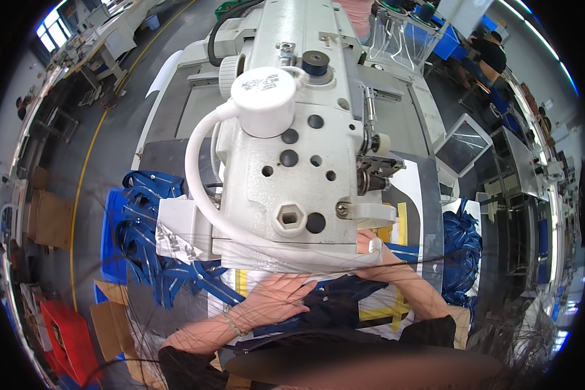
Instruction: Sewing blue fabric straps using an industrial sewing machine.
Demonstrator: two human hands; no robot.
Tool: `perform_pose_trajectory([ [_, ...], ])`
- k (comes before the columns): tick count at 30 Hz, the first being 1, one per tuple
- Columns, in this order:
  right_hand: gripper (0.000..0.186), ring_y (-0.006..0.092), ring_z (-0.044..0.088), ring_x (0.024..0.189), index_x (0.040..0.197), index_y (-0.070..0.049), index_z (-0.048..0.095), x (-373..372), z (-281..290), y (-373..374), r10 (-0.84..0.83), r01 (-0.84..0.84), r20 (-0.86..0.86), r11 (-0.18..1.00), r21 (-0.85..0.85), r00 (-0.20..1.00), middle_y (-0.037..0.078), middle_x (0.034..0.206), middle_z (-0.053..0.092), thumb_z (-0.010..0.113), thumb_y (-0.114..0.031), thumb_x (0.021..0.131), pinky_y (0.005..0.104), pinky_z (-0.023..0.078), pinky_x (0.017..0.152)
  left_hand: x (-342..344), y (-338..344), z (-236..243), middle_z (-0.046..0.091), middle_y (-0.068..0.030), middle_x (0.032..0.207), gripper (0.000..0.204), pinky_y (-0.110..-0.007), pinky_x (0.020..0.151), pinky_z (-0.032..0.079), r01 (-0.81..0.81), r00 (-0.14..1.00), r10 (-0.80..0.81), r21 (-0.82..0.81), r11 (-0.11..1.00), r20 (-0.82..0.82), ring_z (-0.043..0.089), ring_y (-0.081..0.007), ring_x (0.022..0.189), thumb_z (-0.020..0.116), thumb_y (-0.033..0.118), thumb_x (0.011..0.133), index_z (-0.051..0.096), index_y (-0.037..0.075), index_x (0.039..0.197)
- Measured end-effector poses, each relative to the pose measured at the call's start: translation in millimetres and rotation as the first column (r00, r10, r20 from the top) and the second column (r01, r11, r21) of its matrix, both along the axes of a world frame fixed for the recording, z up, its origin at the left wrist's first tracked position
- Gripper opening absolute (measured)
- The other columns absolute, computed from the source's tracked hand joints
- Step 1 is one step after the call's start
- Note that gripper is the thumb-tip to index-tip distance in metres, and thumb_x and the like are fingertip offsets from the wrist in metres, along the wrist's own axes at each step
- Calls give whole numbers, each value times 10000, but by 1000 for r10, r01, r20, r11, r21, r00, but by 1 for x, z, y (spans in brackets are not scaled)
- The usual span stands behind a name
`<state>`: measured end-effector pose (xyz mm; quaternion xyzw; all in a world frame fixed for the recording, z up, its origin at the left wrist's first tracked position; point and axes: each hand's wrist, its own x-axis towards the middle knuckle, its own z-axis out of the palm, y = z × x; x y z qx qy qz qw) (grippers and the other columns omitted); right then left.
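A large white sewing machine (279, 195) fills the middle of the view, its head hiding the needle area. My left hand (273, 302) lies flat in front of it, fingers stretched to the right over dark blue fabric (335, 299). To the right of the head, my right hand (378, 265) reaches in beside the blue material. Its fingers are mostly hidden by the machine and a white lamp tube (205, 188). A blue strap (214, 286) runs from the left toward my left hand. Another short stretch of blue strap (406, 249) shows beyond my right wrist.
Blue straps with metallic glints pile up at the left (153, 240), beside a blue bin (115, 240). Another blue bundle (460, 253) lies at the right. A cardboard box (114, 325) and a red crate (71, 341) stand lower left. A person (487, 55) sits far right.
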<state>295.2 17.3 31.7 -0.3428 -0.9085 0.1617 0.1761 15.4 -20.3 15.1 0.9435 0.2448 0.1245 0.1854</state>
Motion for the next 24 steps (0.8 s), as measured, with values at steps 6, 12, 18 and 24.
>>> perform_pose_trajectory([
  [6, 448, 141, 520, 1173, 1198, -186, 574, 1, -21, -8, -73, 58, -134, 992, -116, 988, -19, 1250, 574, 610, -94, 761, 341, 382, 954, -2, -6, -8, 515, -144, 1287, 561, -442, 929, 427, -28, 999, 18, -239, 971, -43, 519, -297, 1150, 564, 442, 866, 499, 91, 1299],
  [12, 427, 138, 550, 1147, 1181, -171, 576, -1, -23, -10, -19, 20, 86, 1000, -12, 996, -9, 1256, 574, 585, -95, 761, 342, 393, 919, -4, -10, -9, 564, -50, 1232, 541, -356, 793, 499, -75, 996, 71, -87, 993, -44, 590, -219, 1054, 541, 458, 883, 465, 152, 1323],
  [18, 434, 147, 552, 1138, 1175, -158, 582, -3, -18, -11, -41, 41, -53, 999, -12, 998, -9, 1264, 568, 588, -86, 746, 336, 415, 862, -2, -9, -9, 609, 6, 1147, 519, -283, 688, 537, -89, 996, 89, -22, 996, 4, 643, -164, 935, 553, 447, 883, 470, 162, 1309],
  [24, 461, 167, 548, 1134, 1177, -153, 586, -4, -25, -14, -91, 72, -98, 981, -180, 991, -8, 1258, 569, 601, -70, 724, 348, 445, 840, -2, -8, -17, 607, -24, 1016, 527, -275, 645, 526, -51, 997, 52, -21, 998, 63, 627, -159, 793, 555, 445, 879, 492, 109, 1280],
])
